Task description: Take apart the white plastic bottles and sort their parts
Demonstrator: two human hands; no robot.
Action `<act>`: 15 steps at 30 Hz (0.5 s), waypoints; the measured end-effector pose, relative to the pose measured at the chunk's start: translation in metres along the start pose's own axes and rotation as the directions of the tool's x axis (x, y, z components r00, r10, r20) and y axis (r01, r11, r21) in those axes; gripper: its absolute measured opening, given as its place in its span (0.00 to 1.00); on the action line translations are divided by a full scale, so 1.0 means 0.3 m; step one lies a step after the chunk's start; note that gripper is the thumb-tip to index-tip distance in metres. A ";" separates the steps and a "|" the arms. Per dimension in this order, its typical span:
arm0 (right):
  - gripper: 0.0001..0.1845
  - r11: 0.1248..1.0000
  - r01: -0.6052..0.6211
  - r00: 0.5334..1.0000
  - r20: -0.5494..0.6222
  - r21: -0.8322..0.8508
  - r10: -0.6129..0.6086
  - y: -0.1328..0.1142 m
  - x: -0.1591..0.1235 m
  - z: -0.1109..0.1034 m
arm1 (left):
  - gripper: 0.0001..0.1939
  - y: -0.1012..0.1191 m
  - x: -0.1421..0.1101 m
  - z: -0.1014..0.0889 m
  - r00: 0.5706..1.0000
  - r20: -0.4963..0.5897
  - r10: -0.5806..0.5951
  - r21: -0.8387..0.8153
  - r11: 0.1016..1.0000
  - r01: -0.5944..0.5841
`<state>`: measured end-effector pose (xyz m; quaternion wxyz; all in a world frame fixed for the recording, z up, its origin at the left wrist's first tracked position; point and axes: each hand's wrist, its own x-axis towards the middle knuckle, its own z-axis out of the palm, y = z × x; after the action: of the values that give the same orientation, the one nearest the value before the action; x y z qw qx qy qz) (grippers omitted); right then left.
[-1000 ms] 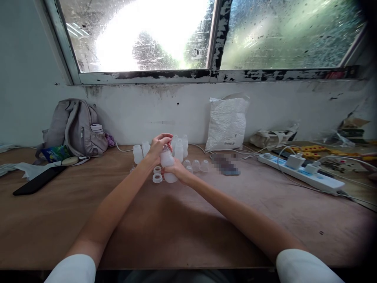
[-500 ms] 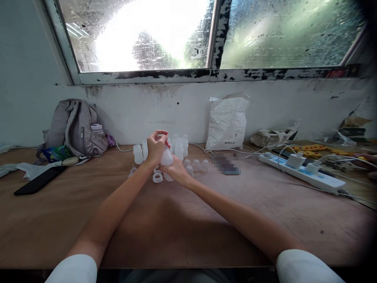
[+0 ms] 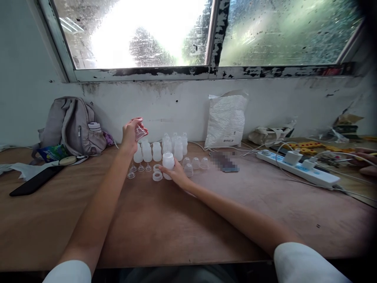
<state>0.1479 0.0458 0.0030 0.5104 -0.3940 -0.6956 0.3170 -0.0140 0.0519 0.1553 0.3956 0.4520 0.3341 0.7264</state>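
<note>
Grey cloth makes up the backpack point(image 3: 63, 125) at far left; its side pocket holds a white-topped bottle point(image 3: 94, 127), and I can't see inside the main part. Next along, the left hand point(image 3: 131, 135) has just come away from the held bottle, fingers pinching a clear, cone-like piece point(image 3: 141, 131) up in the air. That leaves the two parts separate, the neck uncovered.

Below it I see small clear teats point(image 3: 131, 174) on the table point(image 3: 206, 220), with cloudy bottles point(image 3: 147, 152) standing behind; I can't tell whether they contain anything. Pale rings point(image 3: 157, 176) lie just left of the held bottle point(image 3: 168, 160), which is upright in the right hand point(image 3: 173, 173), fingers wrapped around its lower body. Its contents are hidden from me too.

More bottles point(image 3: 178, 149) stand behind, some with pointed tops. Clear domed caps point(image 3: 188, 170) sit to the right, then a white plastic bag point(image 3: 226, 122) against the wall, contents hidden. Beyond the power strip point(image 3: 319, 177), I catch another person's hand point(image 3: 367, 162).
</note>
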 end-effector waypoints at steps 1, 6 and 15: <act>0.25 1.000 -0.019 1.000 0.012 -0.009 0.019 0.015 0.006 -0.004 | 0.11 -0.002 0.002 -0.002 1.000 0.011 0.015 0.010 1.000 -0.015; 0.29 0.999 -0.036 0.999 0.036 -0.033 0.037 0.058 0.009 -0.005 | 0.16 -0.035 0.006 0.002 0.995 0.102 0.016 0.042 0.999 -0.021; 0.29 0.983 0.175 0.969 -0.169 -0.057 -0.182 -0.095 0.023 -0.052 | 0.20 -0.043 -0.064 0.023 0.884 0.438 -0.167 0.364 0.931 -0.004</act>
<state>0.1552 0.0386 0.0344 0.5871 -0.3665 -0.6876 0.2197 0.0010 0.0420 0.1395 0.4060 0.6606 0.3748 0.5082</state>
